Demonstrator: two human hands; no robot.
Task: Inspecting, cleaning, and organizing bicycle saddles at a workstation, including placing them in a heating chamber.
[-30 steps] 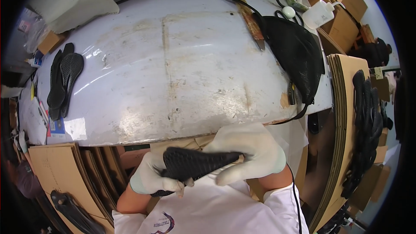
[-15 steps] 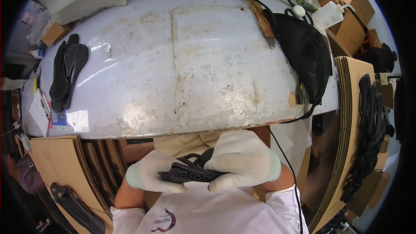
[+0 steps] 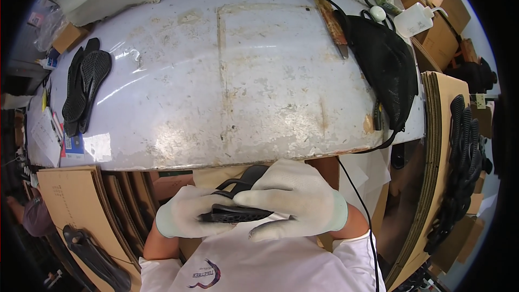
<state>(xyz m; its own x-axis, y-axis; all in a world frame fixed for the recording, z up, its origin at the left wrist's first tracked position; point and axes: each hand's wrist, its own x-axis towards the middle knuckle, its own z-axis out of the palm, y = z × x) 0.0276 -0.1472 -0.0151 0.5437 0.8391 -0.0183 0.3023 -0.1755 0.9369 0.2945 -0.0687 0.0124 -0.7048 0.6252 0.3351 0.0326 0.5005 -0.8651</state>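
Close to my body, just off the table's front edge, I hold black flip-flops (image 3: 235, 214) in both gloved hands. A patterned sole faces me, and a strap loop with another black part shows above it; whether this is one or a pair I cannot tell. My left hand (image 3: 186, 212), in a white knit glove, is closed round the left end. My right hand (image 3: 297, 197), gloved alike, grips from the right with its fingers over the top and its thumb low. The gloves hide much of the footwear.
A worn white table (image 3: 173, 75) spreads ahead. More black flip-flops (image 3: 89, 86) lie at its left, a black cloth bag (image 3: 384, 65) and a rusty-bladed tool (image 3: 331, 21) at its right. Cardboard sheets flank me, with black flip-flops (image 3: 465, 162) piled on the right ones. A black cable (image 3: 357, 200) hangs nearby.
The footwear has tilted, so less of its patterned side shows and more of the upper black part sticks up. My right hand's fingers have slid left over it.
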